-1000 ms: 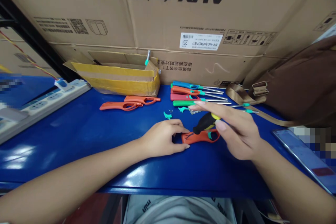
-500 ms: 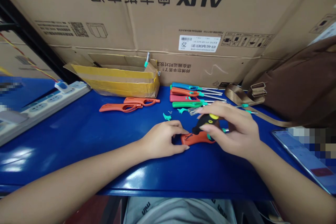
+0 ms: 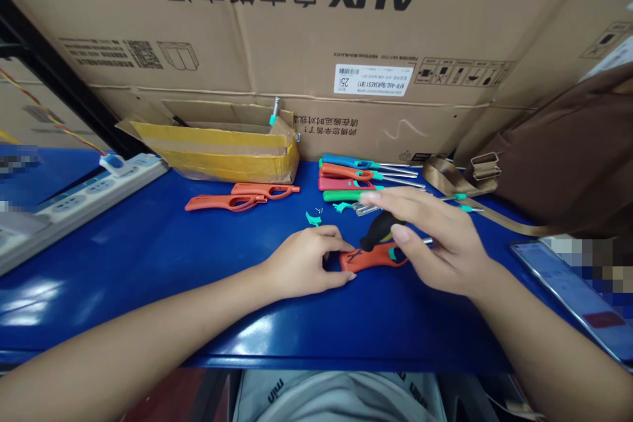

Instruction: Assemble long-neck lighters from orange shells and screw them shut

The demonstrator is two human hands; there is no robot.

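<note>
The left hand (image 3: 301, 260) pinches the orange lighter (image 3: 368, 259), the right hand (image 3: 440, 244) the screwdriver (image 3: 380, 231), fingers clamped on each. The lighter seems light, stiff; hold its sides.

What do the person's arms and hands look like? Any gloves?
No gloves: the left hand and right hand are bare, with no rings or watch showing. Both forearms are bare too, with no sleeves in view. Light grey clothing with dark letters shows below.
</note>
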